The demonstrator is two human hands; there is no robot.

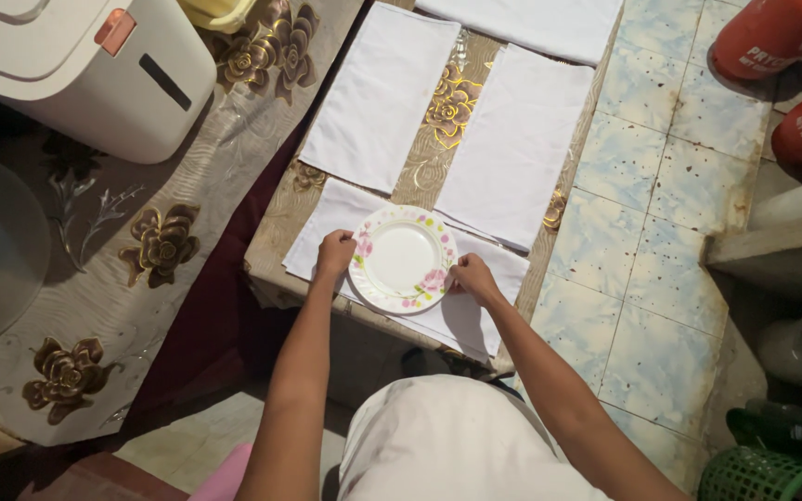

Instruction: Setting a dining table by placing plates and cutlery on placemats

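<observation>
White-clothed torso (447, 436) nearest lens, forearms reaching toward 12 o'clock. Left hand (334, 254) pinches floral-rimmed plate (402, 259) at its 9 o'clock edge; right hand (473, 277) pinches 3 o'clock edge; both closed on rim, opposite sides, likely for level hold. Plate sits on near white napkin (475, 320), small table (266, 269). Two more napkins: one at plate's 12 o'clock (378, 93), other at 1 o'clock (517, 139), laid flat, apart. White appliance (85, 70) at 10 o'clock, red cylinders (772, 37) at 2 o'clock
</observation>
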